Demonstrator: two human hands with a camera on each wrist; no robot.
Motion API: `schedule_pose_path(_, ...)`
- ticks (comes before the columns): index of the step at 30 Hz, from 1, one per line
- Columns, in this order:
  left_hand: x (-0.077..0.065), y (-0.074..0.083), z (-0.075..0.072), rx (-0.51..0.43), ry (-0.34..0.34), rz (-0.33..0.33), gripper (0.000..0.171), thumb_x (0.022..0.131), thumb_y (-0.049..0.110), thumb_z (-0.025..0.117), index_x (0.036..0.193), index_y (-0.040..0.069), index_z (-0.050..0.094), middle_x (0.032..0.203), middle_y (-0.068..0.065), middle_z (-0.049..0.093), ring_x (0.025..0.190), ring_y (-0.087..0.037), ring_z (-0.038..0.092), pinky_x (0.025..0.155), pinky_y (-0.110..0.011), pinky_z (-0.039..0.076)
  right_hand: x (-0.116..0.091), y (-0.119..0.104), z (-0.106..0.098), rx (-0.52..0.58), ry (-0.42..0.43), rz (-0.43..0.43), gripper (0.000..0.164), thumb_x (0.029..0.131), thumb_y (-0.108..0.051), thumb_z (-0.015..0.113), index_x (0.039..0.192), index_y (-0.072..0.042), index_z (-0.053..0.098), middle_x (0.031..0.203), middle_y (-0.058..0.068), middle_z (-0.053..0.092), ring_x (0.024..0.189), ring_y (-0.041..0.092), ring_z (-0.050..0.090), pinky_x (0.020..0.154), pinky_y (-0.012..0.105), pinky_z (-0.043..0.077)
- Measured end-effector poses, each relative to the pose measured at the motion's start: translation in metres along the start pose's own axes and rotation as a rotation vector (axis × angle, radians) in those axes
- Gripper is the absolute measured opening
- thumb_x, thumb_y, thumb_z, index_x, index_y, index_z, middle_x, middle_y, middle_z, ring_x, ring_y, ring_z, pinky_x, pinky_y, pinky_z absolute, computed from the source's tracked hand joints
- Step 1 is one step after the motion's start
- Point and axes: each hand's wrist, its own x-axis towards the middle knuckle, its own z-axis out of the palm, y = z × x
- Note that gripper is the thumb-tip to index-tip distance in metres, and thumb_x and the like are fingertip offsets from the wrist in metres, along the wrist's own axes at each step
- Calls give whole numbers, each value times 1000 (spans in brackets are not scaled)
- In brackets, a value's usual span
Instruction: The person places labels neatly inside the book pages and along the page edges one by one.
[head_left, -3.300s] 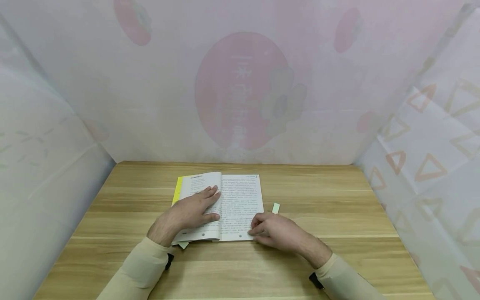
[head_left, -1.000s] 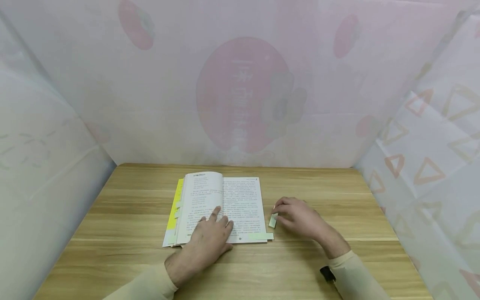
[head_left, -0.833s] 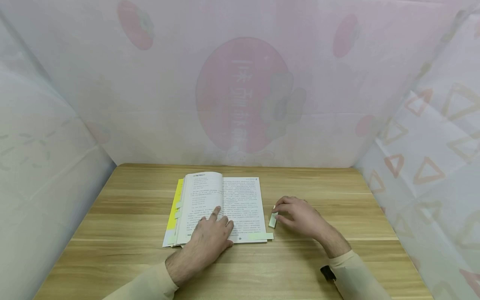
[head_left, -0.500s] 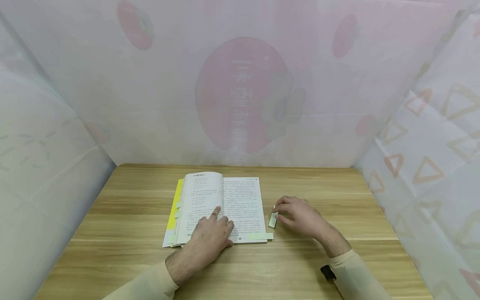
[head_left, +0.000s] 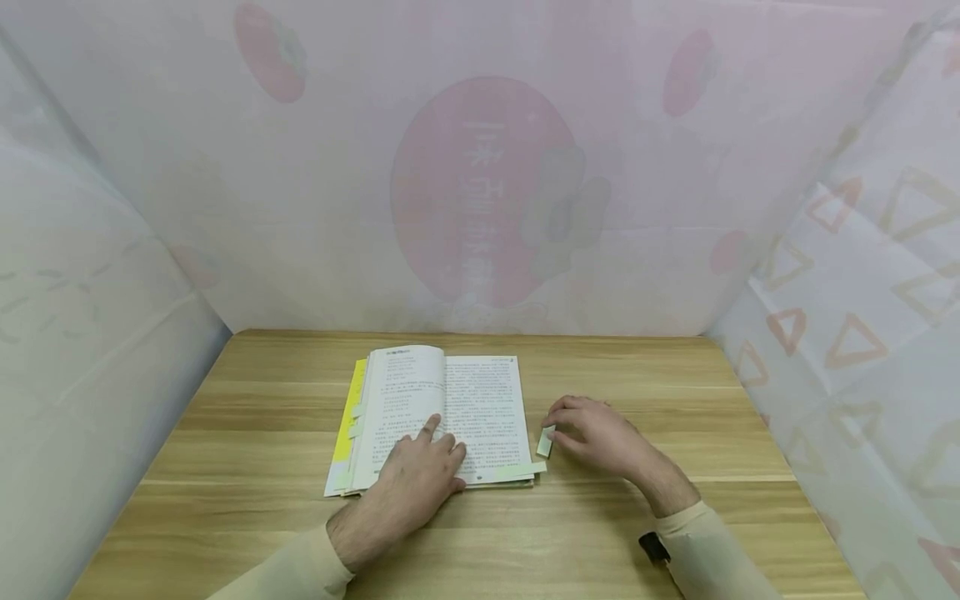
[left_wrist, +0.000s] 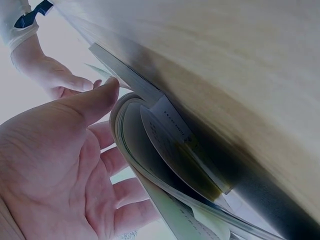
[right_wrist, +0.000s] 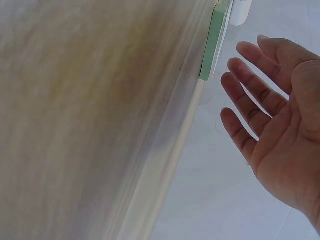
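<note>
An open book [head_left: 483, 417] lies on the table, printed pages up, its yellow cover edge [head_left: 347, 433] showing at left. My left hand [head_left: 416, 479] rests with spread fingers on the lower left page by the spine. In the left wrist view the stacked pages [left_wrist: 135, 135] curl beside its thumb. A pale green sticky strip [head_left: 521, 471] crosses the right page's lower corner, which lifts slightly, and juts past the edge. Right of the book lies a small green sticky-note pad [head_left: 545, 443]. My right hand [head_left: 600, 437] is over its far end; the right wrist view shows its fingers loosely bent, apart from the pad.
Several more green tabs [head_left: 356, 410] stick out along the book's left edge. The wood-grain table [head_left: 645, 533] is bounded by a patterned cloth backdrop [head_left: 322, 208] at the back and both sides.
Since the earliest frame, a green strip has appeared on the right page's corner. My right hand moved from that corner to the pad; my left hand slid lower. Most recently, the page corner lifted slightly.
</note>
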Motion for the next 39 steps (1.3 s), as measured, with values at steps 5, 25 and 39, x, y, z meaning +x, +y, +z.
schedule_pose_path(5,-2,-3,3,-30,1,14,53,108,60,79,138,16,80,140,-4,83,154,-39,70,96,-57,74,0,-1,1,11,-7,-6,21,117,-22,74,131,-14,87,133,4,84,128,30,80,115,59,65)
schedule_pose_path(25,-7,-12,3,-43,24,64,44,116,52,73,139,15,81,145,-4,83,154,-39,71,100,-55,75,6,-11,3,34,-41,-10,30,115,-18,76,142,-7,82,141,10,86,136,33,80,121,59,63)
schedule_pose_path(39,-1,-6,4,44,4,49,55,107,65,79,135,17,82,138,-2,84,152,-36,73,94,-52,76,9,-16,-1,34,-34,-16,27,116,-19,75,139,-8,83,138,9,86,132,31,81,117,56,66)
